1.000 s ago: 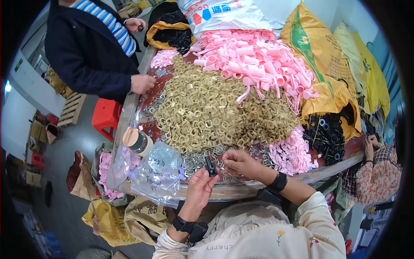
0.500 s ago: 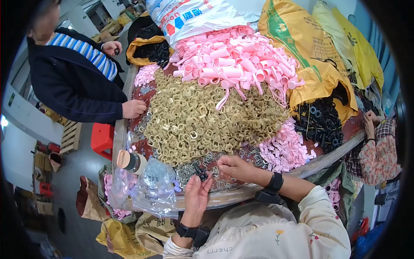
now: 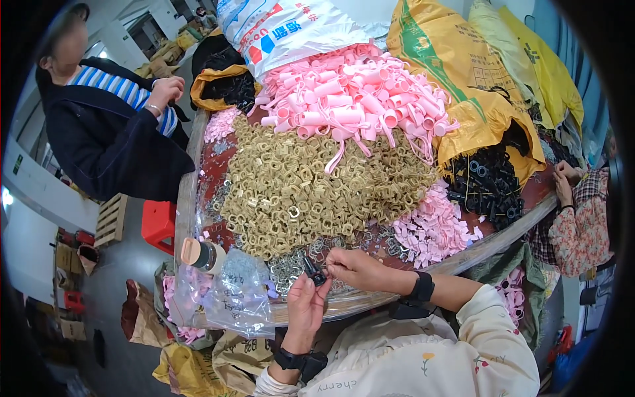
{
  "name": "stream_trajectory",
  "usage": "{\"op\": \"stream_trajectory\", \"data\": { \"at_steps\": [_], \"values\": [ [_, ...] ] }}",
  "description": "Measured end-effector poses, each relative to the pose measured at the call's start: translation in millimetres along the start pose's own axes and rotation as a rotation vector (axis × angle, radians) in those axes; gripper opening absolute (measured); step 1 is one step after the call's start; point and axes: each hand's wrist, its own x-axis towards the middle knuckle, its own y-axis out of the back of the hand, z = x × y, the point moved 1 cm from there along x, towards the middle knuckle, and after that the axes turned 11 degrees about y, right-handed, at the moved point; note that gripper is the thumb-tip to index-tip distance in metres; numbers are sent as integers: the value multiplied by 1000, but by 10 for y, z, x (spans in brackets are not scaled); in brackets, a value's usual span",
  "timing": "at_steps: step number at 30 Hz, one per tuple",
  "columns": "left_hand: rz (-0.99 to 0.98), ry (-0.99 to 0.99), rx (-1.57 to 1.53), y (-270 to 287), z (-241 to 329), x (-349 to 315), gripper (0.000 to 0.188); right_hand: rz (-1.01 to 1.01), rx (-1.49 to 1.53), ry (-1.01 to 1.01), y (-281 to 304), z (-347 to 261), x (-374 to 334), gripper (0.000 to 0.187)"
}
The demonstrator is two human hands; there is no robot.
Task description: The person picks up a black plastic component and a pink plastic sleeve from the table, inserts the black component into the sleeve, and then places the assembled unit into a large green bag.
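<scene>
My left hand (image 3: 308, 303) grips a small black plastic part (image 3: 315, 272) with a narrow upright end, over the near edge of the table. Right beside it, my right hand (image 3: 357, 270) has its thumb and fingertips pinched together against the part. Whatever those fingertips hold is too small to make out. Just beyond my hands lie loose silver metal pieces (image 3: 286, 270) and a broad heap of tan ring-shaped parts (image 3: 311, 192). Small flat pink pieces (image 3: 433, 228) are piled to the right of my right hand.
Pink tubes with straps (image 3: 350, 99) are heaped at the back beneath a white sack (image 3: 297, 30). A yellow sack (image 3: 456, 59) spills black parts (image 3: 486, 188). Left stand a bottle (image 3: 202, 255) and a clear plastic bag (image 3: 241, 291). Co-workers stand left (image 3: 106, 132) and right (image 3: 579, 218).
My right hand has moved left, closing in on the black part in my left hand. The co-worker at left has lifted a hand off the table and brought both hands together.
</scene>
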Motion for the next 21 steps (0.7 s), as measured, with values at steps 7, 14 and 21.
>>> {"op": "stream_trajectory", "data": {
  "at_steps": [7, 14, 21],
  "values": [
    [-166, 108, -119, 32, 19, -17, 25, -37, 439, -35, 57, 25, -52, 10],
    [-187, 238, -131, -30, 60, -55, 28, 7, 275, 20, 114, -169, -79, 8],
    [-181, 231, -74, -10, 28, -77, 29, 68, 34, 161, 145, -328, -51, 6]
  ]
}}
